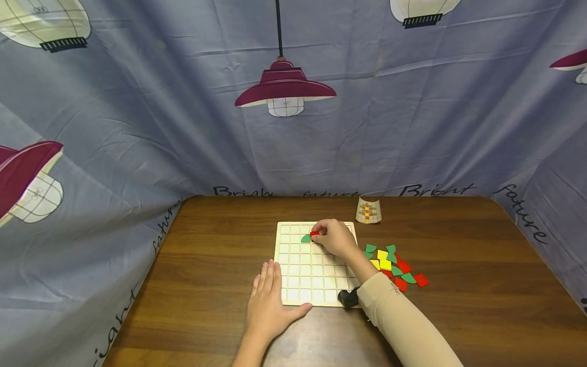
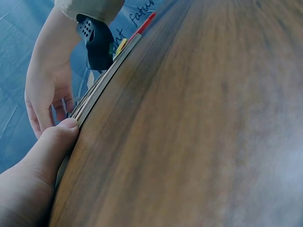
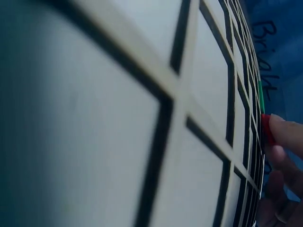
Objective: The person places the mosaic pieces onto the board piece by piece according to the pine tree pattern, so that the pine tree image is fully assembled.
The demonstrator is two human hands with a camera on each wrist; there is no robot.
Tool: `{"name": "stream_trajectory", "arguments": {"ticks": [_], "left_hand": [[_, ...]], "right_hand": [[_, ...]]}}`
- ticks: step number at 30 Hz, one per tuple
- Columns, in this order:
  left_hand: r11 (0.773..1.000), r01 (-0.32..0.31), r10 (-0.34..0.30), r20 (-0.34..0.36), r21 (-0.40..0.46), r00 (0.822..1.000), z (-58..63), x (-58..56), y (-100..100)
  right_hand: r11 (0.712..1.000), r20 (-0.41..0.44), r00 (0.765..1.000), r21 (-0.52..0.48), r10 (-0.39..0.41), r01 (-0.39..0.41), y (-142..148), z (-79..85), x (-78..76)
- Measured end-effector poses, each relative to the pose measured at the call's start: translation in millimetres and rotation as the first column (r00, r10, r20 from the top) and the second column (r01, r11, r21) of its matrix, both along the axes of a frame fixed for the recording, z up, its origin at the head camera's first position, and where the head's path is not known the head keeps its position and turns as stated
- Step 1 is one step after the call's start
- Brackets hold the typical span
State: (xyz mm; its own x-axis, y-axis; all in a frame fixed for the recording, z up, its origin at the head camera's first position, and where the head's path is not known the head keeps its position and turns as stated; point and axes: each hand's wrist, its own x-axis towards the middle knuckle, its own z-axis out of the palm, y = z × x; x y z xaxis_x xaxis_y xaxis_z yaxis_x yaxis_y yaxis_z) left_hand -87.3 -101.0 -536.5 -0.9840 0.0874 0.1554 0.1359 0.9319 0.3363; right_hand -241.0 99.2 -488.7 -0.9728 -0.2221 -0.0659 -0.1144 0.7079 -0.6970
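A pale board with a grid of square recesses (image 1: 293, 267) lies on the wooden table. My right hand (image 1: 337, 238) reaches over its far part and pinches a red tile (image 1: 314, 233) between thumb and fingertips. Just left of that tile, a green quarter-round tile (image 1: 305, 238) sits in a square of the board. In the right wrist view the red tile (image 3: 268, 128) is held right at the board's surface. My left hand (image 1: 268, 300) rests at the board's near left corner, fingers straight along the left edge and thumb spread along the near edge.
Right of the board lies a loose pile of red (image 1: 421, 280), yellow (image 1: 385, 264) and green tiles (image 1: 408, 278), partly behind the right forearm. A small curled pattern card (image 1: 368, 211) stands behind it. A black wrist device (image 1: 348, 297) overhangs the board's near right corner. A curtain (image 1: 293, 153) hangs behind the table.
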Motion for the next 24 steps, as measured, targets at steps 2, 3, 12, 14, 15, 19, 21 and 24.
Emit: {"name": "stream_trajectory", "arguments": {"ticks": [2, 3, 12, 14, 15, 19, 21, 24], "left_hand": [[1.000, 0.001, -0.001, 0.000, -0.001, 1.000, 0.8, -0.3, 0.4], [1.000, 0.001, -0.001, 0.004, 0.000, 1.000, 1.1, -0.5, 0.5], [1.000, 0.004, -0.004, 0.001, -0.006, 1.000, 1.2, -2.2, 0.3], [1.000, 0.003, -0.003, -0.002, -0.003, 1.000, 1.4, -2.0, 0.3], [1.000, 0.003, -0.003, -0.006, -0.002, 1.000, 1.3, -1.7, 0.3], [1.000, 0.001, -0.001, -0.010, 0.000, 1.000, 0.6, -1.0, 0.3], [1.000, 0.001, -0.001, -0.008, -0.001, 1.000, 0.1, -0.8, 0.3], [1.000, 0.000, 0.000, -0.005, -0.002, 1.000, -0.2, -0.5, 0.4]], "right_hand": [[1.000, -0.011, 1.000, 0.017, -0.003, 0.004, -0.1, -0.3, 0.6], [1.000, -0.013, 1.000, 0.024, -0.006, 0.007, 0.0, -0.4, 0.9], [1.000, -0.043, 0.999, 0.026, -0.004, 0.005, 2.0, -2.1, 2.3], [1.000, -0.052, 0.999, 0.025, 0.004, -0.002, 2.2, -2.4, 2.4], [1.000, -0.055, 0.998, 0.027, 0.006, -0.005, 2.2, -2.5, 2.5], [0.999, -0.067, 0.998, 0.037, 0.016, -0.014, 2.1, -3.3, 2.6], [0.999, -0.068, 0.998, 0.041, 0.019, -0.016, 1.9, -3.8, 2.5], [0.999, -0.062, 0.998, 0.042, 0.017, -0.015, 1.9, -4.8, 2.7]]}}
